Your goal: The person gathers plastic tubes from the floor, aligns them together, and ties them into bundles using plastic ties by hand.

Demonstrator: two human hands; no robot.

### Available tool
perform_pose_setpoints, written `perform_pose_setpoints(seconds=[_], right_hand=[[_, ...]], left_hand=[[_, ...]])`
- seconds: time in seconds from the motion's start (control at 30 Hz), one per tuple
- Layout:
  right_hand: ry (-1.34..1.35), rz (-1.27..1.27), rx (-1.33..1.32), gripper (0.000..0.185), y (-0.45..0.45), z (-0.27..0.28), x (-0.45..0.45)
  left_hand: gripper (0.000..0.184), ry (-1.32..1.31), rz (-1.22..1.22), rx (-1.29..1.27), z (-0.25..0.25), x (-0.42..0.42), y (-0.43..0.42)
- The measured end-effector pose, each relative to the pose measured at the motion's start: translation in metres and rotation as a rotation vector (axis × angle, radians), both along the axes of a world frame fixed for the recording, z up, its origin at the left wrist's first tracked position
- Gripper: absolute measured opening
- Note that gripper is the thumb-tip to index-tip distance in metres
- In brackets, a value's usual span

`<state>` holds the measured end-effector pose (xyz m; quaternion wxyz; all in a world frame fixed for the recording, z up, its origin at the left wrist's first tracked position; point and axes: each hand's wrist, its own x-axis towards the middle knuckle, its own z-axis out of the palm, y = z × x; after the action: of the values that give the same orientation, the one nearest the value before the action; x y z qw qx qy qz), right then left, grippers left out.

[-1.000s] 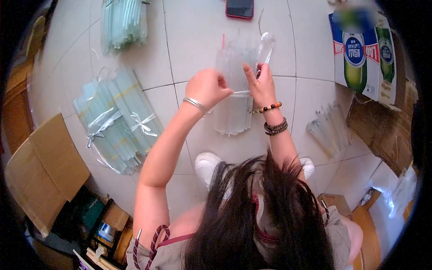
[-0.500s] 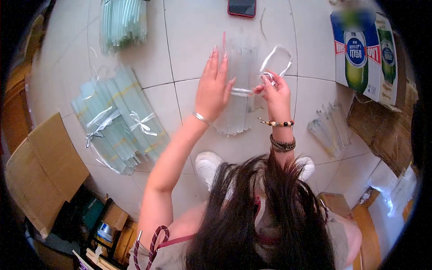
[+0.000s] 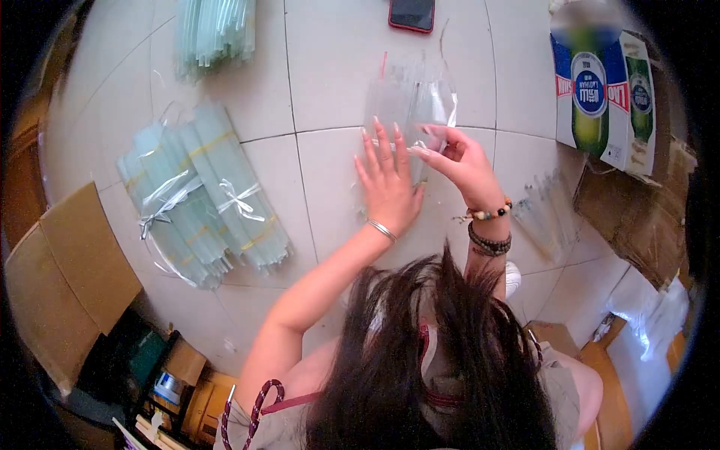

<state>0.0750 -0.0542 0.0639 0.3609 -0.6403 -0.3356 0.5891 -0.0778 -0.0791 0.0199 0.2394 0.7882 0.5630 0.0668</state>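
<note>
My left hand (image 3: 390,182) lies flat, fingers spread, on a bundle of clear plastic tubes or sleeves (image 3: 390,97) on the tiled floor. A white ribbon (image 3: 452,112) passes around the bundle near my fingertips. At the bundle's right side my right hand (image 3: 469,166) pinches the ribbon between thumb and forefinger, and a loop of it stands up beyond the hand. The bundle's lower part is mostly hidden under my left hand.
Tied bundles (image 3: 236,187) lie on the floor at left, with another stack (image 3: 215,37) above them. A phone (image 3: 412,13) is at top centre. Loose clear pieces (image 3: 547,214), a beer carton (image 3: 607,105) and cardboard (image 3: 626,217) are at right; a cardboard box (image 3: 75,277) is at left.
My left hand has moved right and down, from the bundle's left side onto it. My right hand has stayed on the ribbon, turning inward over the bundle's right edge.
</note>
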Motion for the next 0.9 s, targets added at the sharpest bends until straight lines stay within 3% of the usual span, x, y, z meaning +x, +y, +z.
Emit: perform_pose_setpoints(seconds=[0.03,0.13,0.27,0.37,0.47,0.5,0.57,0.67,0.8,0.87,0.9], right_hand=[[-0.135,0.102,-0.055,0.027,0.001,-0.003,0.003],[-0.348,0.001,-0.115,0.026,0.007,-0.007,0.000],[-0.768,-0.232,0.044,0.034,-0.004,-0.008,0.033],[-0.704,-0.085,-0.245,0.041,-0.007,0.034,0.058],[-0.663,0.352,-0.526,0.043,-0.006,0.060,0.078],[-0.513,0.341,-0.476,0.046,-0.006,0.068,0.080],[-0.429,0.364,-0.001,0.048,-0.013,0.070,0.087],[-0.171,0.318,0.169,0.044,-0.014,0.069,0.085],[0.435,-0.204,0.140,0.044,-0.018,0.022,0.054],[0.472,-0.336,0.041,0.046,-0.020,0.005,0.051],[0.268,-0.292,-0.025,0.044,-0.024,-0.004,0.054]], left_hand=[[0.124,-0.014,0.003,-0.004,0.001,0.000,0.000],[0.123,-0.038,0.012,-0.021,0.004,0.003,0.000],[0.124,-0.010,0.029,-0.024,0.006,0.005,-0.001],[0.124,-0.020,0.032,0.007,0.002,0.005,-0.003],[0.125,-0.032,0.031,0.015,0.003,0.004,-0.002],[0.125,-0.035,0.030,0.012,0.004,0.003,-0.001],[0.126,-0.026,0.016,0.014,0.003,0.001,0.001],[0.126,-0.006,-0.001,0.004,0.003,-0.003,0.002],[0.126,-0.003,-0.013,0.009,0.006,-0.005,0.003],[0.126,-0.012,-0.014,0.017,0.006,-0.005,0.002],[0.126,-0.017,-0.012,0.020,0.005,-0.005,0.001]])
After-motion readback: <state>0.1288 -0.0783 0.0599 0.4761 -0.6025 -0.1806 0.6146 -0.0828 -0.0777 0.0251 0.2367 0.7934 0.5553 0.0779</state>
